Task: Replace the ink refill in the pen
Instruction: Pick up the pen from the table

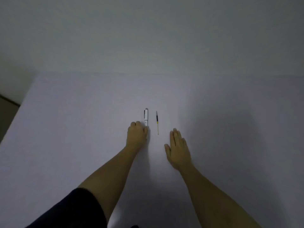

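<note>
A white pen with a dark clip lies on the white table, pointing away from me. My left hand is curled over its near end, fingers closed on the barrel. A thin ink refill, dark at the far half and yellowish at the near half, lies just right of the pen, parallel to it and untouched. My right hand rests flat on the table to the right of the refill, fingers together, holding nothing.
The table's far edge meets a plain grey wall. Its left edge runs diagonally, with dark floor beyond. A dark sleeve shows at the bottom left.
</note>
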Action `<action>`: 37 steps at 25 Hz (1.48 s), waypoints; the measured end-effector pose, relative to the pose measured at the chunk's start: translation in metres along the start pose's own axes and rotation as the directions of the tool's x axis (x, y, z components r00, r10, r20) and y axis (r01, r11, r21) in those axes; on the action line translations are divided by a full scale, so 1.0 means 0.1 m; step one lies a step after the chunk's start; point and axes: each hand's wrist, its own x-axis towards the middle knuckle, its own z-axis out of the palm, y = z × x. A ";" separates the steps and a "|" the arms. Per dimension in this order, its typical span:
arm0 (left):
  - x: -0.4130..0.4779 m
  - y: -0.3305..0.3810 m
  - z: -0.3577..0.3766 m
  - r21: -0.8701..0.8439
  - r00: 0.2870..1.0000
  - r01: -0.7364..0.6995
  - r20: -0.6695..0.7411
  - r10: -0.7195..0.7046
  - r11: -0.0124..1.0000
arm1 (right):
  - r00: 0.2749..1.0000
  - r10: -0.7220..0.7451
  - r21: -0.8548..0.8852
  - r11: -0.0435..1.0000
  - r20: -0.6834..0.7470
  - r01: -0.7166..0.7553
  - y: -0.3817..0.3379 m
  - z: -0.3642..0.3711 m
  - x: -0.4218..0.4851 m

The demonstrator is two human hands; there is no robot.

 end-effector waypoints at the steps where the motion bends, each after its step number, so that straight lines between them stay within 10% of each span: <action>1: 0.06 0.03 0.02 -0.030 0.999 0.026 -0.030 -0.027 0.999 | 0.999 0.007 -0.014 1.000 -0.037 -0.007 0.01 0.03 0.01; 10: 0.29 0.17 0.10 -0.158 0.985 0.150 -0.057 -0.161 0.976 | 0.996 -0.005 -0.086 0.996 -0.089 -0.002 0.03 0.06 0.03; 13: 0.17 0.12 -0.02 -0.207 0.994 0.078 -0.054 -0.091 0.975 | 1.000 0.008 0.143 0.990 -0.011 -0.007 0.03 -0.08 0.05; 18: -0.26 0.00 -0.32 -0.363 0.984 -0.119 0.083 0.159 0.924 | 0.960 0.261 0.672 0.729 -0.101 -0.127 -0.15 -0.66 0.11; 24: -0.55 0.05 -0.43 -0.166 0.878 -0.477 -0.054 0.475 0.863 | 0.989 0.130 0.828 0.561 -0.068 -0.017 -0.48 -1.04 0.03; 30: -0.61 0.06 -0.37 0.063 0.815 -0.501 -0.303 0.494 0.863 | 0.986 0.155 0.885 0.466 -0.062 -0.017 -0.50 -1.09 -0.01; 37: -0.59 -0.02 -0.28 -0.127 0.935 -0.348 -0.118 0.334 0.929 | 0.938 0.343 0.929 0.330 0.048 -0.168 -0.18 -1.00 0.19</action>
